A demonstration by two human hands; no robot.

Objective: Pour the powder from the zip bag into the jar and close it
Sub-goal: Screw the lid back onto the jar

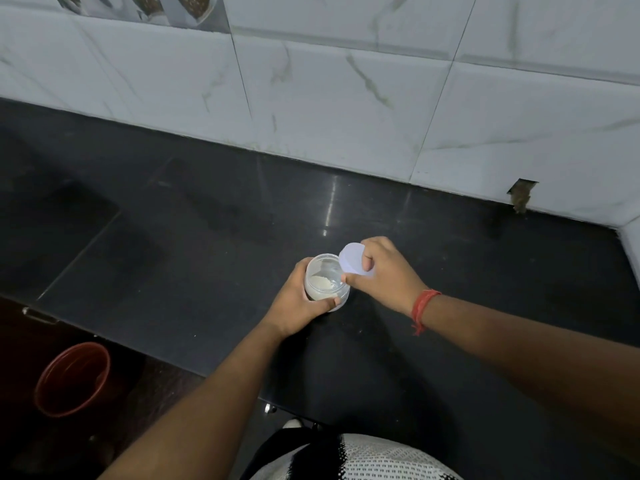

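On the dark polished stone counter (415, 237), the clear plastic jar (325, 282) with pale powder (320, 281) in its bottom stands open, the left hand (298, 299) curled round its wall from 9 o'clock. The right hand (384, 271) pinches a round white plastic lid (353, 259), tilted at the jar's rim at 2 o'clock. No zip bag shows, so pouring looks done. To close well: level the lid over the mouth, seat it flat, then turn while the left hand steadies the jar.

Jar (325, 282) base hidden by left hand (294, 303); bucket (72, 379) dim, contents unclear.
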